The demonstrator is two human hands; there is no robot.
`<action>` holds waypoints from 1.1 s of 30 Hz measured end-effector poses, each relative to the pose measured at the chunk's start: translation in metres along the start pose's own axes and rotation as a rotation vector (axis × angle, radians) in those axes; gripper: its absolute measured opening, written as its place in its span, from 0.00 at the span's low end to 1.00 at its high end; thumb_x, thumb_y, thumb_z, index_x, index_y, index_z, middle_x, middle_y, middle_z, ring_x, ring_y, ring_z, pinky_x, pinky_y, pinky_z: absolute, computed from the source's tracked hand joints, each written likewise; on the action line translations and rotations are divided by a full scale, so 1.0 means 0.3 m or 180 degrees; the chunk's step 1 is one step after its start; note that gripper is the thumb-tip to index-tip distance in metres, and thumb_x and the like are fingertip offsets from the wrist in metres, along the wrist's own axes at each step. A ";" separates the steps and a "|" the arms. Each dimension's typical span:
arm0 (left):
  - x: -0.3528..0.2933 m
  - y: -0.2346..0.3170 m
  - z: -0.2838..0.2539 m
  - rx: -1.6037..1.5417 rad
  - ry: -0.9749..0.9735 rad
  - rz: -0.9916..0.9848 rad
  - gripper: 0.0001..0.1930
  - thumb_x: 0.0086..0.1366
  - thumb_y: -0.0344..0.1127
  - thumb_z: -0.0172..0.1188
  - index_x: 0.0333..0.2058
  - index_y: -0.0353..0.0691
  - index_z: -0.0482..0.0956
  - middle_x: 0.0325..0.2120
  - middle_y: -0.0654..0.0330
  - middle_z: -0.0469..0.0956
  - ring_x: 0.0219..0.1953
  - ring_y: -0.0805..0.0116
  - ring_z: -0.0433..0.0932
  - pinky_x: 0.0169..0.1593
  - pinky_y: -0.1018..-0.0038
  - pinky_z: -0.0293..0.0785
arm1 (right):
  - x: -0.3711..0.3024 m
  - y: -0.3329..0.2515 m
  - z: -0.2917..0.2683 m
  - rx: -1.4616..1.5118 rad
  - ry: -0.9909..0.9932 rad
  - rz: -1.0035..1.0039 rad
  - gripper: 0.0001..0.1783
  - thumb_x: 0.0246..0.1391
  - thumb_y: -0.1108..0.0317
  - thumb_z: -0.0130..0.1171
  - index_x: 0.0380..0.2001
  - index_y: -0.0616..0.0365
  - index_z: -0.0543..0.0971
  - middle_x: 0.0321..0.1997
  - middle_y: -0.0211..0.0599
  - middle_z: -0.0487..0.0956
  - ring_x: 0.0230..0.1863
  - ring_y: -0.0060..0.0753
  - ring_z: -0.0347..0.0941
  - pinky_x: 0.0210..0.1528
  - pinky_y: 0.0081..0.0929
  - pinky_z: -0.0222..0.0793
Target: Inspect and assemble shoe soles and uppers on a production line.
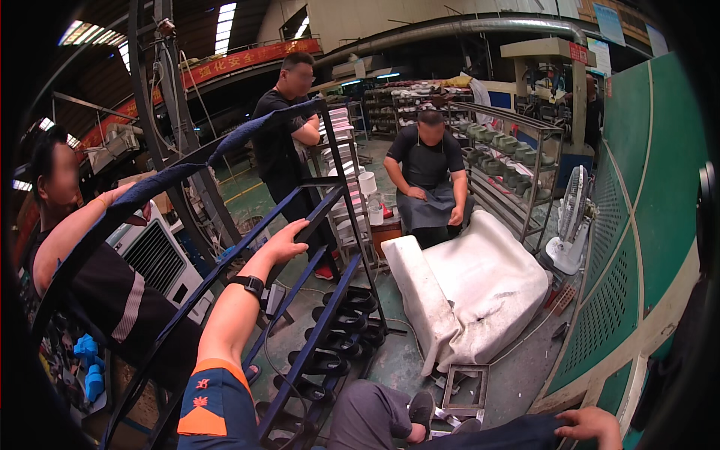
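My left arm reaches forward with a black watch [248, 284] on the wrist. My left hand [280, 241] is by a blue rail [324, 210] of a metal rack, fingers stretched out and nothing in them; whether it touches the rail I cannot tell. Low at the right, my right hand [589, 425] lies with loosely spread fingers against dark cloth [517, 435], holding nothing. On the rack's lower rails stand several black slip-on shoes [330, 363].
A seated person in an apron [431, 210] faces a white-covered block [487, 285]. Two people stand at the left, one [289, 135] with folded arms. A white fan [570, 225], a shoe rack [510, 154] and green panels [615, 300] line the right. A metal frame [465, 386] lies ahead.
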State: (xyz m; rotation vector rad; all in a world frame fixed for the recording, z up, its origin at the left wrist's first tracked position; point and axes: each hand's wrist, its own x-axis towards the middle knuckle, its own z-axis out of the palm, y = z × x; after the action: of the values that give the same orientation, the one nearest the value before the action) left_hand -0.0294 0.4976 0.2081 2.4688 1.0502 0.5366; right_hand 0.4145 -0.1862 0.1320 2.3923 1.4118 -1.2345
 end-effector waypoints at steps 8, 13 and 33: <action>-0.002 0.004 -0.002 -0.0020 -0.0014 -0.0023 0.39 0.56 0.31 0.61 0.68 0.41 0.60 0.71 0.55 0.55 0.38 0.68 0.82 0.38 0.71 0.80 | -0.004 -0.001 0.005 0.0013 0.0089 -0.0060 0.39 0.57 0.34 0.54 0.62 0.49 0.73 0.54 0.50 0.80 0.55 0.55 0.76 0.59 0.40 0.70; 0.000 0.000 -0.003 -0.0061 -0.0027 -0.0027 0.39 0.56 0.31 0.61 0.68 0.42 0.60 0.71 0.55 0.55 0.39 0.67 0.82 0.38 0.71 0.80 | -0.005 -0.006 0.003 0.0018 0.0068 -0.0008 0.39 0.57 0.34 0.54 0.62 0.48 0.73 0.54 0.50 0.80 0.55 0.55 0.76 0.59 0.40 0.70; 0.001 -0.005 -0.004 -0.0018 -0.0038 -0.0024 0.40 0.56 0.32 0.61 0.68 0.42 0.59 0.71 0.53 0.55 0.40 0.66 0.82 0.40 0.70 0.81 | -0.007 -0.004 0.004 -0.0041 0.0088 -0.0006 0.40 0.56 0.32 0.53 0.62 0.47 0.73 0.52 0.51 0.81 0.54 0.55 0.77 0.57 0.40 0.71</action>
State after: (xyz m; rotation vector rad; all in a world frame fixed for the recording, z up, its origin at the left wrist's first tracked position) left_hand -0.0307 0.4990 0.2084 2.4593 1.0515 0.5210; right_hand 0.4125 -0.1874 0.1330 2.4094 1.4256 -1.1934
